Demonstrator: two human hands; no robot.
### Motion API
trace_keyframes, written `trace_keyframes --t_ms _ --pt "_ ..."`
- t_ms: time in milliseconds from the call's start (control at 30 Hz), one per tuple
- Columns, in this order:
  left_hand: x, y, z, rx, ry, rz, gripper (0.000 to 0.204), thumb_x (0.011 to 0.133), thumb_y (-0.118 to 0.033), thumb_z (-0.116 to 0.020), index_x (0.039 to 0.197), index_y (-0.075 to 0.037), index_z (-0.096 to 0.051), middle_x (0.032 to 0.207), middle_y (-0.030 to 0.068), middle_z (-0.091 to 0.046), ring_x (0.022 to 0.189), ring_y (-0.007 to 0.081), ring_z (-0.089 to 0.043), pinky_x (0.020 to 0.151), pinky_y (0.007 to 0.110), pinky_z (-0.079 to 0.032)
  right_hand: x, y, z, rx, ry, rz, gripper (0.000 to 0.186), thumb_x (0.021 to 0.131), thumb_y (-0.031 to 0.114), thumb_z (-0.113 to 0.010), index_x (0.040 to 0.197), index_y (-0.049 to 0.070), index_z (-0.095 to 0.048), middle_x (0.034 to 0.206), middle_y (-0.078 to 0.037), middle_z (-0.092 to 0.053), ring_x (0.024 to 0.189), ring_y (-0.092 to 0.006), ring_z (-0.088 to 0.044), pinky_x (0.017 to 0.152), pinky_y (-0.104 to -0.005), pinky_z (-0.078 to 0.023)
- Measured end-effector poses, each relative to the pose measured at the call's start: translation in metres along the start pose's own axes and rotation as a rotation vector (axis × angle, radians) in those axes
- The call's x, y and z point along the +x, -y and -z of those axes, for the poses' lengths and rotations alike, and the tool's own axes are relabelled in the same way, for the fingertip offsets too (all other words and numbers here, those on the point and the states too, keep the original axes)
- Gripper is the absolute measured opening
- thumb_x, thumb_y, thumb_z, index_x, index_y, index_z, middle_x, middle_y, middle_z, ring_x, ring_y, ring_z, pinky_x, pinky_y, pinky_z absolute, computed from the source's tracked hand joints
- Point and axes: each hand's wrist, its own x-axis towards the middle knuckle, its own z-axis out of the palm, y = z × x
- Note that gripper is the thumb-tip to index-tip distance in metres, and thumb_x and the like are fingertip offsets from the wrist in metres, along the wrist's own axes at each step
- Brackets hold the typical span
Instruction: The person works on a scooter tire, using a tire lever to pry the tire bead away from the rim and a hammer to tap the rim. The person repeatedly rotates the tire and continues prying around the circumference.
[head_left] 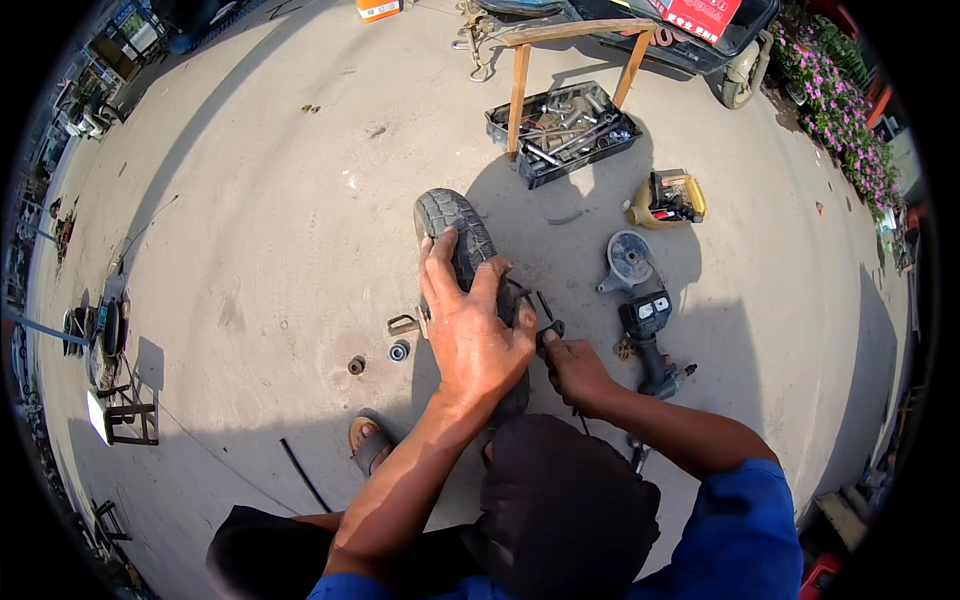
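A small wheel with a black, treaded tyre (452,218) stands upright between my legs. My left hand (470,325) straddles the tyre from above, fingers spread over the tread and thumb on its right side, gripping it. Just right of the wheel, my right hand (578,372) is closed on a black part with a rounded end (550,330); its kind is unclear. A thin dark rod (544,305) shows above that part. The lower wheel is hidden by my arms and knee. Left of the wheel lie a metal bracket (403,325), a silver ring-shaped part (399,351) and a brown cylindrical part (356,366).
To the right lie a cordless impact wrench (650,340) and a round metal brake plate (630,258). Beyond them are a cut yellow container (645,212) of tools and a black toolbox (540,178) with a wooden handle. A black rod (305,475) lies near my sandalled foot (370,445).
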Motion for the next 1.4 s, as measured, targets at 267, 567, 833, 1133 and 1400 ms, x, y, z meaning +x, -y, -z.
trace_keyframes --t_ms 267,567,833,1133,1400 --pt "0.028 0.032 0.024 -0.198 0.031 0.076 0.039 0.069 -0.003 -0.074 0.108 -0.003 -0.069 0.145 0.0224 -0.042 0.134 0.0408 -0.051 0.106 0.045 -0.051 0.009 0.011 -0.005 0.186 0.112 0.125 0.043 0.109 0.041 -0.051 0.102 0.000 -0.062 0.085 -0.013 -0.065 0.066 -0.0243 -0.064 0.059 -0.0403 -0.053" --pt "0.063 0.066 0.036 -0.160 0.034 0.129 0.040 0.069 -0.007 -0.077 0.108 0.000 -0.071 0.142 0.0240 -0.047 0.131 0.0388 -0.054 0.110 0.044 -0.046 0.025 0.052 -0.011 -0.871 -0.272 1.270 0.050 0.088 0.018 -0.076 0.134 0.006 -0.060 0.126 -0.015 -0.060 0.115 -0.0328 -0.060 0.087 -0.0450 -0.055" --pt "0.096 0.093 0.056 -0.211 0.096 0.196 0.042 0.068 -0.010 -0.079 0.108 -0.001 -0.070 0.133 0.0192 -0.050 0.124 0.0335 -0.057 0.107 0.040 -0.047 0.055 0.076 -0.033 -0.763 -0.224 1.135 0.034 0.095 0.021 -0.071 0.126 0.007 -0.066 0.109 -0.015 -0.056 0.105 -0.0352 -0.059 0.085 -0.0489 -0.053" --pt "0.083 0.118 0.072 -0.249 0.166 0.102 0.042 0.069 -0.008 -0.079 0.110 -0.005 -0.067 0.131 0.0151 -0.052 0.128 0.0308 -0.054 0.111 0.039 -0.042 0.076 0.111 -0.024 -0.725 -0.337 1.142 0.029 0.100 0.021 -0.063 0.123 0.004 -0.066 0.102 -0.019 -0.059 0.099 -0.0387 -0.061 0.085 -0.0487 -0.052" --pt "0.074 0.111 0.077 -0.245 0.202 0.078 0.043 0.068 -0.003 -0.078 0.110 -0.007 -0.066 0.138 0.0180 -0.047 0.139 0.0367 -0.045 0.117 0.043 -0.037 0.079 0.122 -0.050 -0.801 -0.261 1.173 0.031 0.100 0.023 -0.063 0.120 -0.001 -0.066 0.104 -0.020 -0.060 0.102 -0.0390 -0.062 0.084 -0.0488 -0.053"
